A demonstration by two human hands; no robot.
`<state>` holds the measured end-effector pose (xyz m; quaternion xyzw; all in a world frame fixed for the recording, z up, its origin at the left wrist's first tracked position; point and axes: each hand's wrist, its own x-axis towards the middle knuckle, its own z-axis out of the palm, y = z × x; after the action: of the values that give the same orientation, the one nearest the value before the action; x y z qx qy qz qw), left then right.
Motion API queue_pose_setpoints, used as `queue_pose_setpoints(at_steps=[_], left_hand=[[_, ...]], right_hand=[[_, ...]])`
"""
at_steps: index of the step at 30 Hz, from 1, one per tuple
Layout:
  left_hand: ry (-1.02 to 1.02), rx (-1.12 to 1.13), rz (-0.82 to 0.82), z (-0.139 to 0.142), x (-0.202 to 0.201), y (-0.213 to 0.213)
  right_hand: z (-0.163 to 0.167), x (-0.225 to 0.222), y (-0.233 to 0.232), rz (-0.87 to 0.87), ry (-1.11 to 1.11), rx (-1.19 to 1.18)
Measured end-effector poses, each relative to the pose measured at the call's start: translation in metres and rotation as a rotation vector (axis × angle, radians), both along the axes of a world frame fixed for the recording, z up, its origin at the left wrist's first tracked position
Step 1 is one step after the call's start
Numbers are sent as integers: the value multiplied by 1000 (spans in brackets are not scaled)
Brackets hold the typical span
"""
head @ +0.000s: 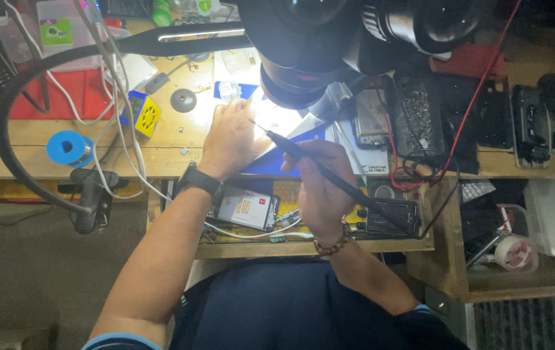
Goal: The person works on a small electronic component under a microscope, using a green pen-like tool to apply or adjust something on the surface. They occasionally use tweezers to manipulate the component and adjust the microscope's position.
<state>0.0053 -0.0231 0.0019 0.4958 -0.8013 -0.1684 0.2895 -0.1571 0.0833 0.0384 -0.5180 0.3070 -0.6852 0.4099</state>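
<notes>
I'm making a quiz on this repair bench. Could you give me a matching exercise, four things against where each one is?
Things:
1. black probe
2. blue solder spool
3. wristwatch
4. tape roll

Places:
A. far left on the wooden bench
B. on the left wrist
C. in the right hand
D. lower right, on a shelf

Pairs: 1-C, 2-A, 3-B, 4-D
</notes>
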Motion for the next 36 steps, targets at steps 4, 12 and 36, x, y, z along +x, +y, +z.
queue_pose_setpoints(at_steps=[4, 12, 36], left_hand=[[44, -56, -7, 1, -1, 0], [96, -23, -67, -3, 3, -1], [16, -33, -22, -2, 0, -2]], right_hand=[[1, 20, -9, 41, -16, -131], [1, 48, -27, -105, 392, -286], [-40, -33, -43, -252, 496, 136]])
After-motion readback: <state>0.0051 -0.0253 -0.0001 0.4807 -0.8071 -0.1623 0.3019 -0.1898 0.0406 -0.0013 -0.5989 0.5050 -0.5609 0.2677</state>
